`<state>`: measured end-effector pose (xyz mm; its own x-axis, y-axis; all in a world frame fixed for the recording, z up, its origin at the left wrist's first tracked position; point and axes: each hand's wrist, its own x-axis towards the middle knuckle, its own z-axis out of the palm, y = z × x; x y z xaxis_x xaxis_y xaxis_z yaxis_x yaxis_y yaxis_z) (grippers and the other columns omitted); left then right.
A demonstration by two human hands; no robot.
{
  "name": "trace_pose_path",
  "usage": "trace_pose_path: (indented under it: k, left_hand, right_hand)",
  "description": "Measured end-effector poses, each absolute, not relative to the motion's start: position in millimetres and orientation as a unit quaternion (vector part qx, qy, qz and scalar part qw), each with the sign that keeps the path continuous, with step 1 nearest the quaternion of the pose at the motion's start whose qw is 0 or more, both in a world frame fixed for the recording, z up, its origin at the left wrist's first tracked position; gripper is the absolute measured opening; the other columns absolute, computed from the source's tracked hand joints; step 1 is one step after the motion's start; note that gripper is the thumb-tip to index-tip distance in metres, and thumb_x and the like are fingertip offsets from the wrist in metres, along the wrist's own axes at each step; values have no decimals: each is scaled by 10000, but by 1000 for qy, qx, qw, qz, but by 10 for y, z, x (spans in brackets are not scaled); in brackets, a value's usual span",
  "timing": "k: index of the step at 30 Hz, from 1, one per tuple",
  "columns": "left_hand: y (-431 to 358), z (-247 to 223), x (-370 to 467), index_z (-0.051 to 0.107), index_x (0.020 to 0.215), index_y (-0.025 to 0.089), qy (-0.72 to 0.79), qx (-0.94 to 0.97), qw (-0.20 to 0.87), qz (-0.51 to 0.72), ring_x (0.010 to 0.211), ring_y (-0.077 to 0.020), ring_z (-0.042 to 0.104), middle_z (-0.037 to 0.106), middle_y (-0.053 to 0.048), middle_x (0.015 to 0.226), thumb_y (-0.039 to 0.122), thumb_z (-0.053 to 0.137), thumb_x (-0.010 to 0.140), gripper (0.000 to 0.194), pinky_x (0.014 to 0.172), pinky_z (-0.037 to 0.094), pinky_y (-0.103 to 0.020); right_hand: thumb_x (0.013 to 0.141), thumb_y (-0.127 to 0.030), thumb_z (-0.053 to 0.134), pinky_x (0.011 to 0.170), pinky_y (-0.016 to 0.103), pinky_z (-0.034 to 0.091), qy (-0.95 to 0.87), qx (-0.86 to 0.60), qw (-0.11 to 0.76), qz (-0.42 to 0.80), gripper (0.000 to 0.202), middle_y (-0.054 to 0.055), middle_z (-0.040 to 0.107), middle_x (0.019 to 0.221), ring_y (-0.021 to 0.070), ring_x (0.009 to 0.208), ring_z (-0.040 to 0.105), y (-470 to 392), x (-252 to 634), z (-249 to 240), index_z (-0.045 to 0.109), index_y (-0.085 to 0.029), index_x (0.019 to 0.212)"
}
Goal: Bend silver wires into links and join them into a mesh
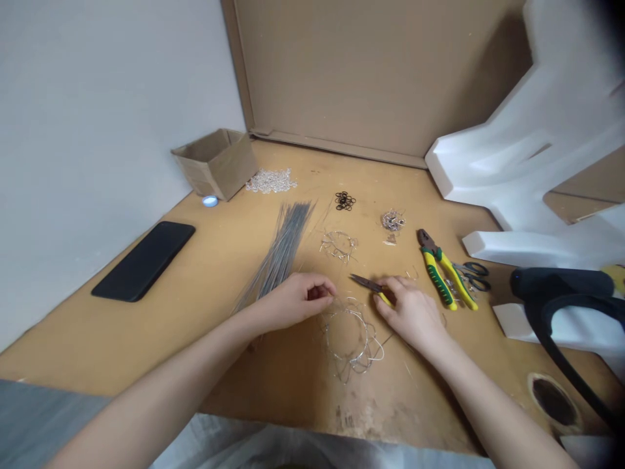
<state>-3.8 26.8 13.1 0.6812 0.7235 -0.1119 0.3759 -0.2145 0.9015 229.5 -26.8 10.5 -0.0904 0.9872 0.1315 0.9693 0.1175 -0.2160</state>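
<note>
My left hand [303,299] is closed in a pinch just above the upper left edge of a wire ring with looped petals [367,335]. What its fingertips hold is too fine to make out. The ring lies flat on the wooden table [273,384]. To the right of it, my right hand [410,309] is wrapped around the yellow handles of small pointed pliers [367,283], their dark jaws aimed left. A bundle of straight grey wires [286,244] lies beyond my left forearm. Farther off is a smaller tangle of bent wire [339,245].
Combination pliers [446,270] and scissors [474,275] lie right of my right hand. Behind are black rings [345,200], a silver wire cluster [393,220], clear beads [271,181] and a cardboard box [234,166]. A black phone [144,260] lies left; white foam [469,163] stands right.
</note>
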Motion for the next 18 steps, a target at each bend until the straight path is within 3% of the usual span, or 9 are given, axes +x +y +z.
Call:
trace_pose_path:
  k: [12, 18]
  left_hand:
    - [241, 215, -23, 607, 848, 150, 362, 763, 508, 170, 599, -88, 453, 534, 12, 666, 297, 503, 786, 190, 547, 369, -184]
    - [235, 228, -33, 607, 860, 148, 352, 764, 512, 172, 611, -89, 458, 542, 9, 682, 278, 500, 794, 180, 553, 367, -184]
  right_hand:
    - [784, -293, 506, 786, 364, 416, -755, -645, 120, 1, 265, 89, 610, 976, 248, 923, 514, -240, 2274, 3, 603, -201, 1013]
    - [823, -275, 499, 818, 365, 413, -769, -579, 258, 83, 197, 77, 625, 954, 215, 927, 529, -282, 2230, 117, 621, -197, 956]
